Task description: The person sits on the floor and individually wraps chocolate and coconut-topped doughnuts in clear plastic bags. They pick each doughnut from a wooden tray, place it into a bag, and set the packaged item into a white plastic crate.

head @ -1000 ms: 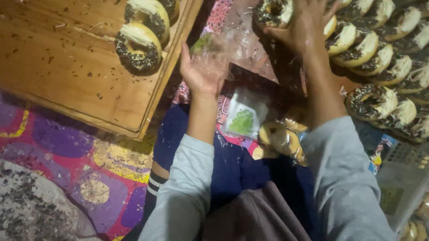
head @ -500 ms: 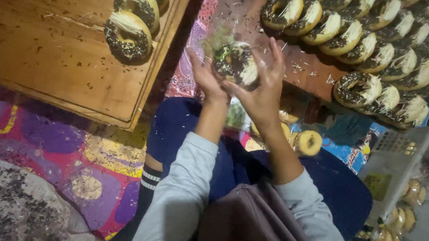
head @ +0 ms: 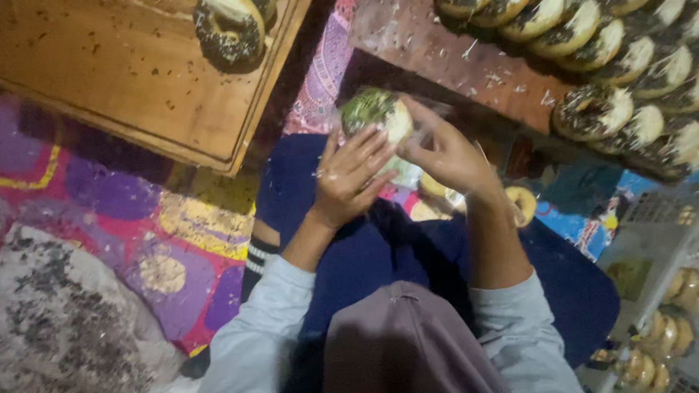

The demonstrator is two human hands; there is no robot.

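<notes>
Head view: our left hand (head: 349,177) and right hand (head: 446,154) both clasp the bagged doughnut (head: 376,113), at 12 o'clock between them.

Wooden tray (head: 124,80) (sprinkle-strewn), patterned mat (head: 114,207)

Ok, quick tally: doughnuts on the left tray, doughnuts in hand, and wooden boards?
Sprinkled doughnuts on the left wooden tray: 2, one cut off by the top edge
Wrapped doughnut, held between left hand and right hand: 1
Wooden boards, counting the right board: 2
Total: 5
</notes>
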